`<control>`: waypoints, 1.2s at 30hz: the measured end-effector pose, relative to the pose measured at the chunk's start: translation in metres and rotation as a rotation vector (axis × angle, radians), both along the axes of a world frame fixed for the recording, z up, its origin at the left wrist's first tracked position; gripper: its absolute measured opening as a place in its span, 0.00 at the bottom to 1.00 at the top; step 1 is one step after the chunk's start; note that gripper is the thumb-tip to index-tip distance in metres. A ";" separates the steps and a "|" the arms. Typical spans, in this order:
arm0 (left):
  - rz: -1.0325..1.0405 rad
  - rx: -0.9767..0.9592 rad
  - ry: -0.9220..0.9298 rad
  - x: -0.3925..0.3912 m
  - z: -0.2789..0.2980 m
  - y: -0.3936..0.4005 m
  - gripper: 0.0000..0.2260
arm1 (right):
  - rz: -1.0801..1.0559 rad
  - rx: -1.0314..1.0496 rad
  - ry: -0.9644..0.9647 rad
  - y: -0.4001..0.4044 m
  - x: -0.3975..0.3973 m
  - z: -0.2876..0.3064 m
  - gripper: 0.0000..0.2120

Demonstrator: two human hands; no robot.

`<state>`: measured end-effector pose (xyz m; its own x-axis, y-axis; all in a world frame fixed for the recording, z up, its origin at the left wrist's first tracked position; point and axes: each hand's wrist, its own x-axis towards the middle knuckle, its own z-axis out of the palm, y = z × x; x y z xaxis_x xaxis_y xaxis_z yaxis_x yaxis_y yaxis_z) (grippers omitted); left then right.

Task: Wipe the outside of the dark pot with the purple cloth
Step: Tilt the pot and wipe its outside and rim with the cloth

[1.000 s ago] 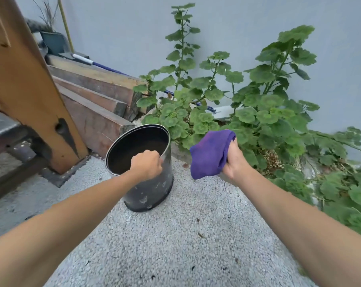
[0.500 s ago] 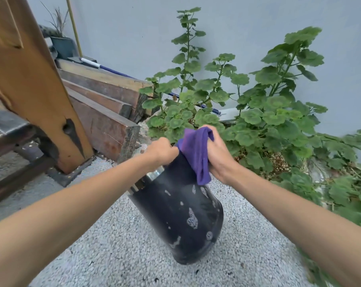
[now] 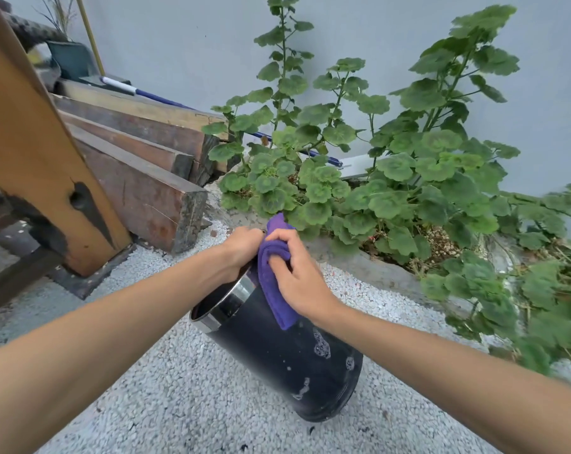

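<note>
The dark pot (image 3: 287, 362) is tipped over on its base, with its shiny rim pointing up and to the left, above the pebbled ground. Pale smudges mark its black side. My left hand (image 3: 241, 250) grips the upper part of the rim and holds the pot tilted. My right hand (image 3: 297, 273) presses the purple cloth (image 3: 272, 283) flat against the pot's outer wall just below the rim. Part of the cloth sticks up above my fingers and part hangs down past my palm.
Stacked wooden beams (image 3: 140, 165) lie at the left, behind a slanted wooden board (image 3: 31, 139). Leafy green plants (image 3: 392, 178) fill a bed at the right, behind a low concrete kerb (image 3: 369, 267). Grey wall behind; pale gravel ground (image 3: 179, 388) underfoot.
The pot went from upright on the ground to tilted by my left hand. My right hand brought the cloth onto its outer wall and now presses it near the rim.
</note>
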<state>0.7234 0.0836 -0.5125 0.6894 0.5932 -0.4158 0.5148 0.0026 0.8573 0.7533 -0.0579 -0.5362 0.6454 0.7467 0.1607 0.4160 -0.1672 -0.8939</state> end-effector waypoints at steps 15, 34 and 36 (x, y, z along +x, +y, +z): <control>-0.057 0.041 0.164 -0.008 -0.017 0.016 0.21 | -0.009 -0.358 -0.251 -0.046 -0.033 -0.081 0.08; -0.650 0.695 0.214 0.003 -0.028 -0.012 0.24 | -0.115 -0.301 -0.162 -0.073 0.003 -0.101 0.03; -0.682 0.726 0.211 0.001 -0.029 -0.011 0.21 | -0.135 -0.273 -0.092 -0.069 0.006 -0.095 0.03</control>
<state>0.7240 0.0721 -0.5413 0.9292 0.2589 -0.2638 0.3531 -0.8328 0.4264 0.7596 -0.1273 -0.6309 0.7334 0.6792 0.0285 0.4511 -0.4548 -0.7679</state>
